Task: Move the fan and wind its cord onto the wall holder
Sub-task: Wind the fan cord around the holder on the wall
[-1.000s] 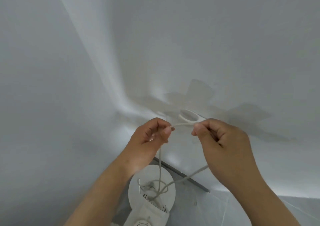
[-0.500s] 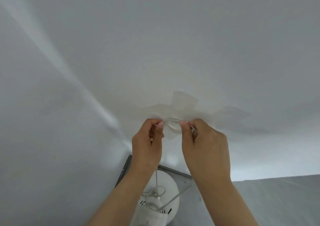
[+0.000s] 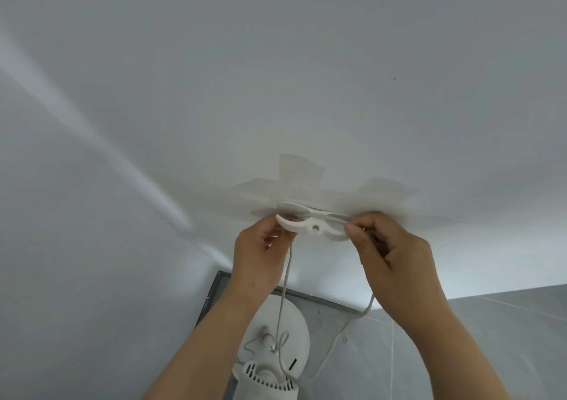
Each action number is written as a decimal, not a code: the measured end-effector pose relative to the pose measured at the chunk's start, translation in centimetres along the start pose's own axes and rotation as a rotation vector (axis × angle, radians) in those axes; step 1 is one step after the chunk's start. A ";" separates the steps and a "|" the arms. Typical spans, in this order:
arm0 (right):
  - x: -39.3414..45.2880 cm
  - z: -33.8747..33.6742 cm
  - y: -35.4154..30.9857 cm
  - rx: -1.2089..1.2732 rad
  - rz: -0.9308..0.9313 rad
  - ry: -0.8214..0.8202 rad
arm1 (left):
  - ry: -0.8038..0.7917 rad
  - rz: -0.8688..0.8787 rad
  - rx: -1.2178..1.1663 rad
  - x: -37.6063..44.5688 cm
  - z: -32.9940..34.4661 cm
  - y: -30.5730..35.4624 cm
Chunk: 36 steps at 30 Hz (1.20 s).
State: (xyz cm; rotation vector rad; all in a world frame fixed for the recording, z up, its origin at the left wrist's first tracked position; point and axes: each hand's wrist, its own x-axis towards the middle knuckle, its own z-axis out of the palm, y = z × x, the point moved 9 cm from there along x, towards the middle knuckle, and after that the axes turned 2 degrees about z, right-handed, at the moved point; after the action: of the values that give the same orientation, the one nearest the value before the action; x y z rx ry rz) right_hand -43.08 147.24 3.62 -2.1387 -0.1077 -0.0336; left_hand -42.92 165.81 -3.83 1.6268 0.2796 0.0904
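A white two-winged wall holder (image 3: 311, 226) is taped to the white wall with clear tape. The white cord (image 3: 283, 295) runs across the holder between my two hands. My left hand (image 3: 260, 254) pinches the cord at the holder's left wing, and from it a strand hangs down to the fan. At the right wing my right hand (image 3: 389, 252) pinches the cord, and another strand drops below it. The white fan (image 3: 273, 350) stands on the floor under my arms, seen from above, with its round base and motor housing showing.
The holder sits on a white wall near a corner at the left (image 3: 147, 182). A grey tiled floor (image 3: 491, 344) shows at the lower right. A dark baseboard strip (image 3: 325, 301) runs behind the fan.
Both hands have spread apart along the holder, laying the cord across it. The holder's wings, hidden by my fingers before, now show.
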 end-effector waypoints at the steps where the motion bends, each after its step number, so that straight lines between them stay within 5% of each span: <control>1: -0.1 -0.1 0.5 0.033 0.017 0.007 | 0.025 -0.003 0.023 -0.1 -0.2 -0.1; 6: -1.2 0.6 3.5 0.408 0.205 0.079 | 0.136 -0.039 0.116 -0.5 -0.9 -0.1; 11: -2.8 1.9 6.4 0.633 0.412 0.211 | 0.218 -0.108 -0.047 -2.7 -0.5 -1.3; 15: -3.3 4.6 8.2 0.701 0.556 0.222 | 0.116 -0.130 -0.053 -3.7 0.7 -2.2; 25: -4.1 13.3 6.4 0.614 0.668 -0.102 | -0.110 -0.213 0.021 -3.1 1.1 -3.6; 36: -6.9 13.8 8.2 0.515 0.471 -0.160 | -0.512 -0.375 0.055 -4.6 1.7 -5.5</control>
State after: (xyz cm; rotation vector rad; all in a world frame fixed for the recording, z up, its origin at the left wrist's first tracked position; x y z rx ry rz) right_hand -49.48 154.03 -11.24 -1.6030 0.2696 0.3992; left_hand -47.68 163.33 -8.87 1.5671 0.1861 -0.6152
